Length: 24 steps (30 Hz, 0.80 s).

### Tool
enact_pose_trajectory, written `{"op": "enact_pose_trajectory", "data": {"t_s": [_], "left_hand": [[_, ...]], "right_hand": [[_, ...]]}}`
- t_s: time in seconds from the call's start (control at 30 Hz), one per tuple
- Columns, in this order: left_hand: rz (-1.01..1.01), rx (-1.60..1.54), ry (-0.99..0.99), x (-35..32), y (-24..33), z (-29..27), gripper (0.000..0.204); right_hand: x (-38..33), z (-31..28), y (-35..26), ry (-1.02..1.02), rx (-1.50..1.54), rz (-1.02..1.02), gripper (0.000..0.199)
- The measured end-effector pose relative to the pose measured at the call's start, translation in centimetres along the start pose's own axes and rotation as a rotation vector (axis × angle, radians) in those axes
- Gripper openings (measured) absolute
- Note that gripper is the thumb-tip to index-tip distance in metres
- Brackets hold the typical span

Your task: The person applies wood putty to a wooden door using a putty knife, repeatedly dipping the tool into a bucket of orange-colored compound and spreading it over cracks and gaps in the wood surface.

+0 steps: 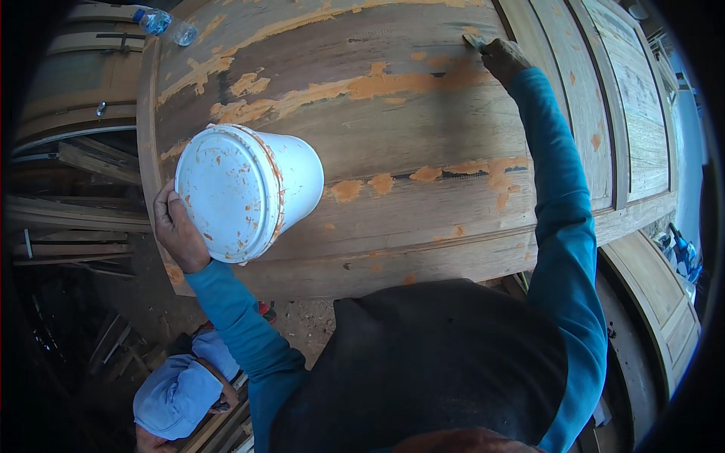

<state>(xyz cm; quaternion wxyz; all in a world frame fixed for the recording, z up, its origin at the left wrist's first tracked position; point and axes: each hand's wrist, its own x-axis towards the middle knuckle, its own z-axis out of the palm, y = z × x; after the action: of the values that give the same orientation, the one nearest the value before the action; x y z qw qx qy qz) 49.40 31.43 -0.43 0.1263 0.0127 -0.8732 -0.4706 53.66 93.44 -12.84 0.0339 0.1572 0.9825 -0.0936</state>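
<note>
A large wooden door panel [423, 136] lies in front of me, with orange filler [347, 190] smeared in streaks and patches along its joints. On its left part is a white plastic bucket [302, 174], its lid [226, 189] on and spotted with orange filler. My left hand [181, 230] grips the lid's left edge. At the far right of the panel, my right hand [504, 60] is closed on a putty knife [474, 41], whose blade points left, close to the wood.
Two clear plastic bottles [155, 21] lie at the far left corner. More wooden panels [634, 98] extend to the right. Stacked boards [75, 219] fill the left side. A person in a light blue top [177, 392] is low down behind my left arm.
</note>
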Motion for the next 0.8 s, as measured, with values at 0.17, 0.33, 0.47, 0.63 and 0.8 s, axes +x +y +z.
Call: {"op": "enact_pose_trajectory", "data": {"t_s": [0.17, 0.33, 0.47, 0.63, 0.8], "left_hand": [[-0.027, -0.050, 0.019, -0.4, -0.2, -0.3, 0.031], [0.006, 0.070, -0.009, -0.1, 0.3, -0.3, 0.032], [0.045, 0.131, -0.033, 0.1, 0.2, -0.4, 0.032], [0.034, 0.126, -0.059, 0.3, -0.3, -1.0, 0.034], [0.021, 0.206, -0.051, 0.5, -0.5, -1.0, 0.035]], "right_hand": [[-2.6, -6.3, 0.5, -0.024, 0.278, 0.093, 0.033], [-5.9, -6.0, 6.1, 0.024, 0.476, 0.095, 0.039], [-7.0, -8.6, 6.9, -0.065, 0.496, -0.106, 0.023], [-5.3, -8.9, 7.8, -0.261, 0.365, -0.164, 0.008], [-2.4, -10.3, 8.4, -0.370, -0.152, -0.124, 0.007]]}}
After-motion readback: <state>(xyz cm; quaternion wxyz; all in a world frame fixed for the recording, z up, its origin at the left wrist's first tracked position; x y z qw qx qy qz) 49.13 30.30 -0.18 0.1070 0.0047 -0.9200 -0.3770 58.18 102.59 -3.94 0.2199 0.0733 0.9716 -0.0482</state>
